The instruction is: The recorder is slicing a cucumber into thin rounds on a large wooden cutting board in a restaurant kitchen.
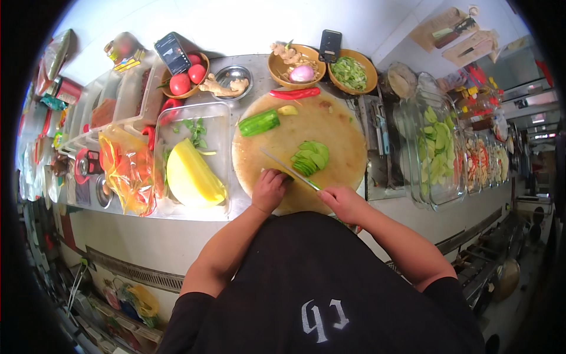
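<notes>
My right hand [345, 203] grips the handle of a kitchen knife [288, 167]. Its blade slants up and left across a round wooden cutting board [345, 137]. Left of the blade, my left hand [269, 188] has curled fingers over a green vegetable piece [289, 178], mostly hidden beneath them. Thin green vegetable slices [311, 158] lie overlapped in a fan on the blade's other side. Farther up the board rest a thick green cucumber-like piece [260, 122], a small yellowish piece [288, 110] and a red chili pepper [295, 93] at the far edge.
To the left, a clear tray [227, 132] holds a large yellow melon-like wedge [192, 175]. Bowls of tomatoes [180, 84], ginger [285, 54] and chopped greens [348, 73] line the back, with phones [173, 52] propped there. Glass dishes [435, 194] of sliced vegetables stand right.
</notes>
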`<action>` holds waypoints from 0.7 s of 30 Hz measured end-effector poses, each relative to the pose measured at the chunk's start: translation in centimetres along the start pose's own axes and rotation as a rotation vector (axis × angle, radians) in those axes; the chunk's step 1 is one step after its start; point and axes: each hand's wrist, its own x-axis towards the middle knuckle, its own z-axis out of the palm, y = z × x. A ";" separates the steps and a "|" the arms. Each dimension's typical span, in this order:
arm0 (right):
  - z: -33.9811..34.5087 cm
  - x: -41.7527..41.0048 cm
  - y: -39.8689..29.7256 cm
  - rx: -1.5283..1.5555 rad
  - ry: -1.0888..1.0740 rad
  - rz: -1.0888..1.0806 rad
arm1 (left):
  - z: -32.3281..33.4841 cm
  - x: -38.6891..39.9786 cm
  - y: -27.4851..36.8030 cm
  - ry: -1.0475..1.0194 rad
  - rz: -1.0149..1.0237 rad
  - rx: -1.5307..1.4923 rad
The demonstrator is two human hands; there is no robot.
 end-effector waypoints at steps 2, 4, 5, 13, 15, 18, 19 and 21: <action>0.0 -0.3 0.2 -0.003 0.004 -0.006 | -0.1 0.1 0.1 0.007 0.006 0.014; 0.0 -0.6 0.6 -0.006 0.008 -0.012 | -0.1 0.1 0.2 0.008 0.011 0.026; 0.1 -0.5 1.0 -0.016 0.015 -0.037 | -0.1 0.1 0.2 0.009 0.016 0.041; 0.5 0.2 0.8 -0.029 -0.008 -0.029 | -0.1 0.0 0.1 0.014 -0.005 0.031; 0.9 1.2 0.8 -0.063 -0.022 -0.029 | -0.2 0.2 0.2 0.014 -0.002 0.031; 2.1 3.5 1.3 -0.068 0.018 -0.047 | -0.4 0.4 0.4 0.008 0.022 0.041; 2.3 4.0 1.3 -0.067 0.017 -0.048 | -0.4 0.4 0.4 0.007 0.017 0.034; 2.3 4.7 1.2 -0.027 0.004 -0.067 | -0.3 0.2 0.3 0.006 0.011 0.027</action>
